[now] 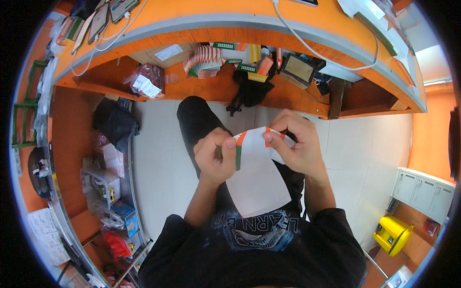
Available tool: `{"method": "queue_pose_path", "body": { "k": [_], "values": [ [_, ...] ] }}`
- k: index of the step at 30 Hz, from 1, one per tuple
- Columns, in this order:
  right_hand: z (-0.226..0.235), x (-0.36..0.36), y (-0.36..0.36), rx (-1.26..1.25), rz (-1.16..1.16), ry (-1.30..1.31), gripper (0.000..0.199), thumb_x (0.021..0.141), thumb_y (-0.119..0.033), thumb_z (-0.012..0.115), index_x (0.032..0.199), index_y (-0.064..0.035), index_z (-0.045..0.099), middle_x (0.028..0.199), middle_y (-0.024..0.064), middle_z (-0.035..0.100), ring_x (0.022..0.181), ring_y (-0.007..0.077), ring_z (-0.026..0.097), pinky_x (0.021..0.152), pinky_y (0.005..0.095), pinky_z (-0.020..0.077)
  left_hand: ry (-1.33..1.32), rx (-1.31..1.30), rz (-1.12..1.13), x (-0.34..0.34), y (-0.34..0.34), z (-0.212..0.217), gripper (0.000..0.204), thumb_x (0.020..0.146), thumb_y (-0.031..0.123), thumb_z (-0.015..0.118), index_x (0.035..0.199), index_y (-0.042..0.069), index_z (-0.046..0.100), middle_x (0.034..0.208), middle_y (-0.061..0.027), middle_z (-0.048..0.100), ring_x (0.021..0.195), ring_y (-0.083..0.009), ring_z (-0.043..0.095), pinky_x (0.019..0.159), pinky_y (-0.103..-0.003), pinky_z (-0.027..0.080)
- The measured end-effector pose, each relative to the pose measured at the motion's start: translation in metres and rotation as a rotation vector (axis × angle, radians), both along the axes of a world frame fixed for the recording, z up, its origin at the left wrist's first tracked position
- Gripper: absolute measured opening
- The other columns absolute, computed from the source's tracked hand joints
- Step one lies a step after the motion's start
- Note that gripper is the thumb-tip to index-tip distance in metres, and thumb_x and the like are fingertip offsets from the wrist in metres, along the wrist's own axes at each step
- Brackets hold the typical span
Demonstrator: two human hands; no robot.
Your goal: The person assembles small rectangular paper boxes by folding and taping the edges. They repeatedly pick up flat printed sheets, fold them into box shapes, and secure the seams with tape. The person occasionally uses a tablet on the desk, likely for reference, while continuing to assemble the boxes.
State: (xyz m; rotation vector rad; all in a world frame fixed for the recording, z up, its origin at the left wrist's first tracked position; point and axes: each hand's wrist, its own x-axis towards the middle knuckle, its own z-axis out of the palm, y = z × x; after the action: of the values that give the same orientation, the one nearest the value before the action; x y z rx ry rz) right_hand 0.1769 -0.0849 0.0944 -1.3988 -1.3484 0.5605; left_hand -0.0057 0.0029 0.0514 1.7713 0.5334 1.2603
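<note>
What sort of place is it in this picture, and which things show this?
Probably a small shop or its service counter: an orange counter bears phone-like devices, and the open shelf beneath holds a fanned stack of printed cards.

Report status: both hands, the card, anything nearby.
Left hand pinching card, left side; right hand, right side. White panel toward the camera. Dark bundle at shelf edge beyond, apart from both hands.
</note>
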Motion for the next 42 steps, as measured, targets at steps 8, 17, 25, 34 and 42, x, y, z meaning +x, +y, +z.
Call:
{"method": "queue_pose_path", "body": {
  "k": [8,17,25,34,42],
  "values": [
    [0.002,0.002,-0.005,0.051,0.054,-0.101,0.011,0.079,-0.008,0.081,0.077,-0.0041,0.071,0.066,0.0061,0.057,0.056,0.0190,0.055,0.049,0.0325,0.0406,0.184,0.169,-0.127,0.002,0.013,0.018,0.009,0.086,0.004,0.070,0.079,0.000,0.065,0.065,-0.0127,0.062,0.053,-0.0241,0.063,0.049,-0.031,0.047],
    [-0.007,0.004,0.000,0.137,-0.199,-0.063,0.012,0.074,-0.009,0.086,0.077,-0.0051,0.074,0.063,0.0049,0.060,0.050,0.0144,0.053,0.045,0.0279,0.0381,0.306,0.621,0.368,0.028,0.013,0.036,0.014,0.085,0.013,0.074,0.093,0.002,0.071,0.080,-0.0108,0.067,0.069,-0.0249,0.066,0.059,-0.031,0.049],
    [-0.007,-0.001,-0.001,0.166,-0.279,-0.167,0.014,0.072,-0.008,0.088,0.079,-0.0036,0.076,0.066,0.0057,0.065,0.053,0.0134,0.059,0.047,0.0255,0.0416,0.098,-0.227,-0.101,0.031,-0.031,0.020,0.026,0.086,-0.003,0.072,0.110,-0.006,0.065,0.102,-0.0160,0.071,0.089,-0.0187,0.073,0.077,-0.028,0.060],
    [0.007,-0.005,-0.005,0.103,-0.080,-0.090,0.021,0.079,-0.006,0.081,0.099,-0.0025,0.075,0.089,0.0128,0.071,0.071,0.0182,0.067,0.061,0.0286,0.0523,0.137,-0.362,-0.082,0.023,-0.025,0.024,0.023,0.084,-0.005,0.076,0.102,-0.002,0.063,0.094,-0.0084,0.070,0.087,-0.0129,0.069,0.077,-0.027,0.058],
    [-0.025,-0.013,-0.021,0.160,0.097,0.512,0.026,0.081,0.008,0.077,0.104,0.0012,0.066,0.117,0.0239,0.069,0.113,0.0304,0.066,0.094,0.0379,0.0532,-0.006,-0.571,-0.252,0.014,0.004,0.024,0.014,0.084,-0.005,0.076,0.094,-0.002,0.067,0.097,-0.0070,0.068,0.091,-0.0131,0.067,0.079,-0.027,0.056]
  ]
}}
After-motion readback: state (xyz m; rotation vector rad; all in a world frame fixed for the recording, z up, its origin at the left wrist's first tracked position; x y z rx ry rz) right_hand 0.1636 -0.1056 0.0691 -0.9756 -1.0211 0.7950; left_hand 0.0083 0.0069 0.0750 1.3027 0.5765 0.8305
